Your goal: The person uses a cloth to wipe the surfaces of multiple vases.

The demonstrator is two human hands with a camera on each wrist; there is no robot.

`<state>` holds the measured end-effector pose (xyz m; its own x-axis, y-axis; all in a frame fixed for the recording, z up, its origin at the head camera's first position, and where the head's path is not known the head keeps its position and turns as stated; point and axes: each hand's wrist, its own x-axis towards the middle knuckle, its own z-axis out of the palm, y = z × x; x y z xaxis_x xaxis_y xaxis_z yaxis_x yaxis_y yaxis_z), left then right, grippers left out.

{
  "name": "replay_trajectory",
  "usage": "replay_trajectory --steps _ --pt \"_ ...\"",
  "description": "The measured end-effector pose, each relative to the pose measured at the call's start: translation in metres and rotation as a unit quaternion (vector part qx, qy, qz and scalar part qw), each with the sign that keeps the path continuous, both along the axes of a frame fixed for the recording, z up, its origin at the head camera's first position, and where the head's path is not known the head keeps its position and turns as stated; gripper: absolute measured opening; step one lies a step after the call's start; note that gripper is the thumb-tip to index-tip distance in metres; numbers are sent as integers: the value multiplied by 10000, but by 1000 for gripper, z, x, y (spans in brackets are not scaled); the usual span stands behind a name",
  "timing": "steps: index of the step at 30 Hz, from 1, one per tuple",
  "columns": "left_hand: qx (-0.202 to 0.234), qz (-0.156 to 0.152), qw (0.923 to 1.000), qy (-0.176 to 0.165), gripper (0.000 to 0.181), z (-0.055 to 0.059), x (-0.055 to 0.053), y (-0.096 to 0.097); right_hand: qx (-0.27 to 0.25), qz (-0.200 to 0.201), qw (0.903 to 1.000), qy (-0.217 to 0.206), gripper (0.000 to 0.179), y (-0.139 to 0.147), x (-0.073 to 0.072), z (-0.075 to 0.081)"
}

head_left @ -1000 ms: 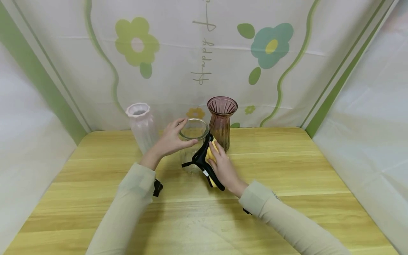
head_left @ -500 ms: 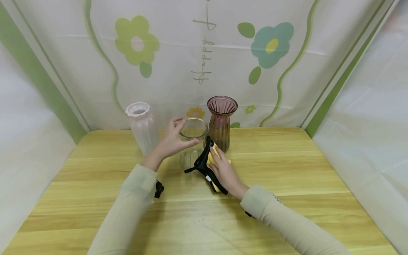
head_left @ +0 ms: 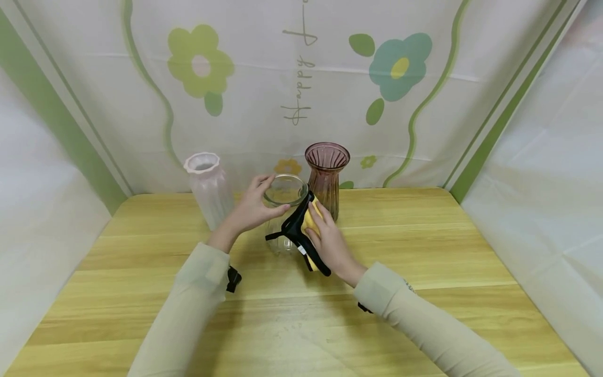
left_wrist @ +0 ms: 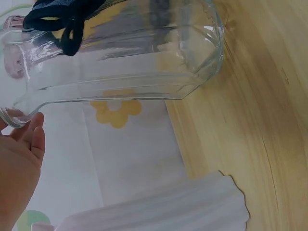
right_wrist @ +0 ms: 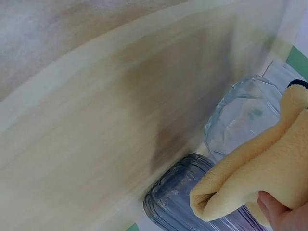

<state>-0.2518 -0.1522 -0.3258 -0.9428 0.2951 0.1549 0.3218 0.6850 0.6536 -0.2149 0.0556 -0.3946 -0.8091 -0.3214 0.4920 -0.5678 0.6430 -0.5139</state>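
My left hand (head_left: 254, 207) grips the rim of a clear glass vase (left_wrist: 130, 84), thumb at the near side and fingers at the far side. In the head view the vase stands among two other vases. A yellow cloth with black edging (head_left: 311, 222) lies against its right front side, held by my right hand (head_left: 332, 248). In the right wrist view, the folded yellow fluffy side (right_wrist: 255, 168) covers part of the glass, and only the thumb (right_wrist: 274, 211) shows. Much of the vase's front is hidden by the cloth in the head view.
A pale pink ribbed vase (head_left: 211, 193) stands to the left, beside my left wrist. Close behind the cloth on the right is a purple-brown ribbed glass vase (head_left: 328, 180). The wooden table (head_left: 400, 225) ends at a flower-printed backdrop (head_left: 254, 104).
My right hand and the cloth first shift slightly down and right, then back up and left along the vase. The left hand keeps its place on the rim.
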Motion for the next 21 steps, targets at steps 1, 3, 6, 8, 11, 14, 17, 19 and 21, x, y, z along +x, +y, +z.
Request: replay_trajectory --steps 1,3,6,8,11,14,17,19,21 --pt "-23 -24 10000 -8 91 0 0 0 47 -11 10000 -66 60 0 0 -1" --pt "-56 -65 10000 -25 91 0 0 0 106 -21 9996 -269 60 1 1 -3" --pt "-55 -100 9999 -51 90 -1 -1 -1 296 -43 9985 -465 60 5 0 -11" --pt "-10 -100 9999 -88 92 -1 0 0 407 -31 9976 -568 60 7 1 -16" --pt "119 -56 9997 -183 94 -2 0 1 513 15 9966 -644 60 11 1 -22" --pt "273 22 9992 -296 96 -3 0 2 575 37 9960 -682 59 12 2 -25" --pt "365 49 9988 -317 94 -4 -1 2 577 39 9965 -608 58 13 2 -25" --pt "335 36 9991 -267 93 -4 -1 2 526 43 9971 -552 59 12 1 -24" --pt "290 24 9994 -190 93 -4 -1 2 452 32 9977 -500 59 12 1 -22"
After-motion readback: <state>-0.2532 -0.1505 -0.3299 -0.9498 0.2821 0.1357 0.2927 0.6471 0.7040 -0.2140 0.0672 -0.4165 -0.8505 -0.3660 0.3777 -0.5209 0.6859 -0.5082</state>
